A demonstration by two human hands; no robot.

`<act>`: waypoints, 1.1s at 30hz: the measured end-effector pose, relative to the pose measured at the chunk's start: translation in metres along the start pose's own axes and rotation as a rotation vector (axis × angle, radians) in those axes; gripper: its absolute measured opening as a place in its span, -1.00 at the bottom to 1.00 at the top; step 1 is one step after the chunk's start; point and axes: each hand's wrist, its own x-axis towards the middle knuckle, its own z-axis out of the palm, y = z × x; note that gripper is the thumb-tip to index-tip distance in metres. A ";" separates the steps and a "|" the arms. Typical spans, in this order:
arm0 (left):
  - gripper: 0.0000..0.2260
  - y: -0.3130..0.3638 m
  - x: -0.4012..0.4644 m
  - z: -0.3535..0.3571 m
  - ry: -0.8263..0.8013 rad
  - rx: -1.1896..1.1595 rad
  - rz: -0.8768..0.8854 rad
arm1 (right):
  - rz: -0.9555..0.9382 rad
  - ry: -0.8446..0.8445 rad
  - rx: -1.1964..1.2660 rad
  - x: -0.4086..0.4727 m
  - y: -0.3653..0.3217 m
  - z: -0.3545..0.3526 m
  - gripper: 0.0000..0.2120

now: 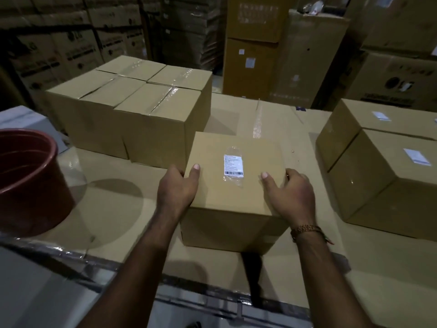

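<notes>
Box (234, 185), closed, contents hidden, sits mid worktop (113, 197). Left hand (178, 188) and right hand (292, 192) clasp its sides, thumbs on top. Box stack (142, 110) just behind-left; side boxes (383, 166) right, gap between; red bucket (26, 181) at left edge.

Only brand I can actually make out is LG: the round logo plus letters on the stacked cartons (47, 50) along the left wall, and again on the big carton (399, 84) at far right. The print under those logos is too murky. The small box (231, 197) carries a white shipping label (233, 165) with a barcode, lines too tiny to read. Same for the white stickers (416, 156) on the right-hand boxes (378, 185).
</notes>
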 end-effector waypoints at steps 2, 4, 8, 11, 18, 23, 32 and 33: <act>-0.60 -0.003 -0.010 -0.010 0.016 0.003 0.003 | -0.006 -0.012 0.018 -0.011 -0.003 -0.003 -0.32; -0.59 -0.006 -0.021 -0.021 0.045 -0.005 0.013 | -0.013 -0.022 0.042 -0.022 -0.008 -0.006 -0.34; -0.61 -0.016 -0.042 -0.042 0.082 -0.006 0.016 | -0.031 -0.045 0.049 -0.044 -0.015 -0.009 -0.42; -0.61 -0.026 -0.051 -0.056 0.094 0.011 0.011 | -0.033 -0.067 0.061 -0.059 -0.022 -0.007 -0.40; -0.62 -0.047 -0.045 -0.083 0.048 0.074 0.026 | -0.009 -0.045 0.032 -0.084 -0.044 0.007 -0.44; -0.61 -0.059 -0.025 -0.097 -0.036 0.119 0.070 | 0.038 -0.038 -0.019 -0.095 -0.059 0.020 -0.46; -0.39 -0.048 -0.004 -0.093 -0.106 0.339 0.440 | 0.091 -0.099 -0.287 -0.104 -0.073 0.027 -0.45; -0.40 -0.044 -0.002 -0.090 -0.135 0.343 0.506 | 0.067 -0.078 -0.330 -0.103 -0.078 0.026 -0.47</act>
